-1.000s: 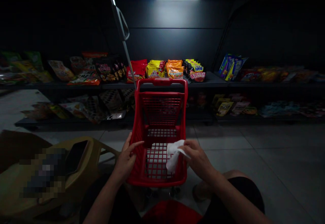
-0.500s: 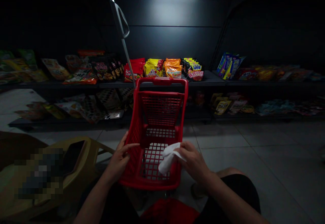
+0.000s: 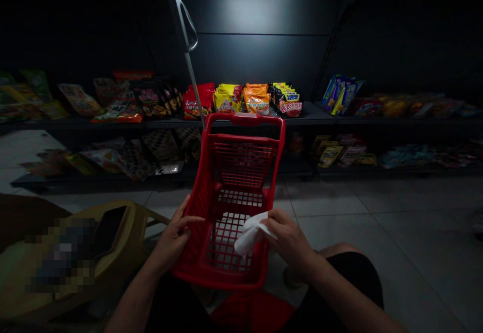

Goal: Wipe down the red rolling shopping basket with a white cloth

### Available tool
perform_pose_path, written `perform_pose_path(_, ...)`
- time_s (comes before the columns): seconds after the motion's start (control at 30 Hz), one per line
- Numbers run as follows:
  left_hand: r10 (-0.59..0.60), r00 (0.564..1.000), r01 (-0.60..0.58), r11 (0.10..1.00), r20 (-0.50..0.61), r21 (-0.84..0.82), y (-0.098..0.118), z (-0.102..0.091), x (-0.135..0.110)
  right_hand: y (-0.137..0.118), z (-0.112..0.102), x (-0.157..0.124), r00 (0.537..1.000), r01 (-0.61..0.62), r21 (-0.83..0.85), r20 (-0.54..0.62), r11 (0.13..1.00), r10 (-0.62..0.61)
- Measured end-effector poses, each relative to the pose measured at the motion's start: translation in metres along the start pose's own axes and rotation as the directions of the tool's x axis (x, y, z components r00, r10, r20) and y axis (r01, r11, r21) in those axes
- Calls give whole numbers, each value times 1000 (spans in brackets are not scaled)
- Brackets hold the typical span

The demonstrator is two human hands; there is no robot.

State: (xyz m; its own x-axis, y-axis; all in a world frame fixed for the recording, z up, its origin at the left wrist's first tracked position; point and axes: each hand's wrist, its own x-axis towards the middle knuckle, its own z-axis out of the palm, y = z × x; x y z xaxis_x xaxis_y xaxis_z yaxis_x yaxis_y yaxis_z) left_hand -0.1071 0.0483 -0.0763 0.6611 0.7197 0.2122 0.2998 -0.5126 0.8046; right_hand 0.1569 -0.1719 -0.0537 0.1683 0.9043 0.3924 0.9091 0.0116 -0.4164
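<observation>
A red plastic shopping basket (image 3: 245, 139) with grid walls and a slatted bottom stands in front of me, between my knees. My left hand (image 3: 176, 237) grips its left wall near the close end, with the index finger reaching over the rim to the inside. In my right hand (image 3: 285, 235) a crumpled white cloth (image 3: 249, 236) is pinched, hanging over the right side of the basket's inside. Whether the cloth touches the plastic I cannot tell. A silver pole (image 3: 191, 71) with a grey loop handle rises at the basket's far left corner.
Beyond the basket, a dark shelf (image 3: 315, 111) carries red, yellow, orange and black snack packets (image 3: 256, 99); more bags lie on the lower shelf. To my left stands a yellowish stool (image 3: 126, 237) with a dark phone (image 3: 110, 230) and a blurred item. Pale tiles (image 3: 339, 197) cover the floor.
The basket has turned slightly, its far end going right and its near end coming left and closer. The pole leans along with it. Both hands keep their holds.
</observation>
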Motion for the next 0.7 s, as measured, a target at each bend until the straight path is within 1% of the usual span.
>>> perform_pose_path(0.07, -1, 1000, 1, 1000, 17, 8, 0, -4, -2, 2, -1, -6, 999, 38, 18, 35, 999, -38)
perform_pose_path(0.13, 7, 999, -7, 1000, 34, 7, 2, -6, -2, 17, -5, 3, 999, 37, 14, 17, 999, -38)
perform_pose_path(0.17, 15, 999, -15, 1000, 39, 5, 3, -6, 0, 27, -8, 11, 1000, 18, 6, -18, 1000, -18)
perform_pose_path(0.23, 34, 998, -34, 999, 45, 0, 5, -4, 6, 46, -12, 29, 991, -57, -12, -125, 998, 55)
perform_pose_path(0.3, 56, 997, -56, 998, 50, 4, 5, -1, 15, 53, -13, 40, 969, -135, -31, -215, 990, 126)
perform_pose_path(0.33, 66, 996, -66, 998, 60, 11, 4, 0, 21, 50, -12, 40, 962, -157, -43, -234, 987, 143)
perform_pose_path(0.4, 83, 993, -85, 996, 87, 26, 1, 2, 35, 35, -7, 30, 965, -158, -66, -221, 985, 140)
perform_pose_path(0.47, 105, 987, -110, 993, 124, 38, -4, 4, 52, 13, 2, 12, 980, -123, -75, -166, 990, 109)
perform_pose_path(0.53, 132, 978, -142, 989, 163, 47, -9, 5, 69, -2, 10, -5, 991, -80, -67, -111, 995, 72)
perform_pose_path(0.57, 146, 973, -158, 986, 180, 50, -11, 6, 78, -5, 12, -10, 995, -58, -56, -87, 997, 53)
perform_pose_path(0.63, 168, 967, -182, 982, 194, 56, -15, 8, 93, 4, 10, -14, 998, -31, -20, -55, 999, 29)
perform_pose_path(0.7, 185, 968, -201, 976, 167, 83, -16, 13, 105, 23, 2, -9, 993, -59, 12, -106, 998, 60)
